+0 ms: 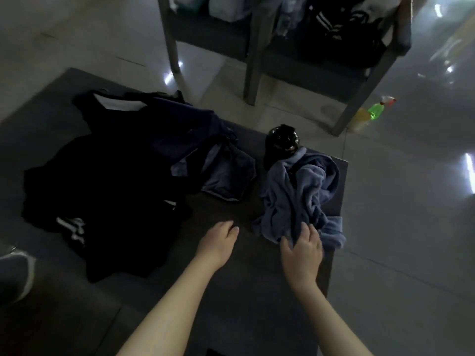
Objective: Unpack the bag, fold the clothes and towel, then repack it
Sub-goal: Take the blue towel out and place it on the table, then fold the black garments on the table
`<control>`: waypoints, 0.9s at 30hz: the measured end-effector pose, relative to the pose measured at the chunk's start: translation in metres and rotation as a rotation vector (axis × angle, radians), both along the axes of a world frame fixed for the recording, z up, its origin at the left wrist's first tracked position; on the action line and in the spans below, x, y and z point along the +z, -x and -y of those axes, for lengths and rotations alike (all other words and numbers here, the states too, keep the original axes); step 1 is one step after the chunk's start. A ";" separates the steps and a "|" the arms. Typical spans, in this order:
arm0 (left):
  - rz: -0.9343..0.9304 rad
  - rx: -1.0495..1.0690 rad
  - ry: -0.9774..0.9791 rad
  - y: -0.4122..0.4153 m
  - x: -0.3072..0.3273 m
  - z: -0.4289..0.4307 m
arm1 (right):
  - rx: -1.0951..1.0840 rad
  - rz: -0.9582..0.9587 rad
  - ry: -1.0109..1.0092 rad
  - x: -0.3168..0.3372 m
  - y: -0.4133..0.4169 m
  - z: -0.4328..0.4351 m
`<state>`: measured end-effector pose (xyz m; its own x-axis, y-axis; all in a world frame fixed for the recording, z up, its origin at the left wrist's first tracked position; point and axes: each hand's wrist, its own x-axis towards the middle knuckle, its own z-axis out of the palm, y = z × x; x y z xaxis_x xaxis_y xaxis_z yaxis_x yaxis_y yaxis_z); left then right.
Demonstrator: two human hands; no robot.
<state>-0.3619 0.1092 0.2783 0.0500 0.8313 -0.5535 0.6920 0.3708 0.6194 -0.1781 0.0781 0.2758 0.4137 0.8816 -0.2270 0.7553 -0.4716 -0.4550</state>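
A crumpled blue towel (300,191) lies at the right end of the dark low table (239,291). My right hand (302,250) rests on the towel's near edge with its fingers spread. To its left, my left hand (218,241) hovers relaxed over bare table, holding nothing. A blue-grey garment (228,176) lies roughly folded in the middle. Black clothing with white stripes (102,201) is spread over the left side. Behind it sits a dark navy piece (180,124) beside a black item with a white panel (118,105); whether that is the bag I cannot tell.
A black bottle (281,142) stands just behind the towel. Two chairs (252,73) loaded with bags stand beyond the table. A green spray bottle (375,111) sits on the shiny floor at the right. A shoe (15,276) shows at the left edge.
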 end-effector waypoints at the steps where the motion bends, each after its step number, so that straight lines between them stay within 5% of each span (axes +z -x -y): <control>1: -0.033 0.018 -0.017 0.010 0.003 0.008 | 0.070 0.002 -0.011 0.003 0.011 0.005; 6: -0.204 0.048 -0.066 0.056 -0.005 0.056 | 0.490 -0.089 0.135 -0.010 0.076 0.038; 10: -0.320 0.088 -0.175 0.098 -0.034 0.080 | 0.620 -0.065 0.112 -0.037 0.119 0.055; 18: -0.594 0.222 -0.517 0.181 -0.073 0.089 | 0.640 0.050 -0.016 -0.097 0.161 0.049; 27: -0.650 0.112 -0.541 0.201 -0.116 0.081 | 0.636 0.146 -0.158 -0.120 0.168 0.062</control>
<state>-0.5634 0.0279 0.1623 -0.2385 0.9707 0.0309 0.9481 0.2258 0.2238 -0.3460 0.0165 0.1556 -0.1806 0.9820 -0.0562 0.9230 0.1494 -0.3545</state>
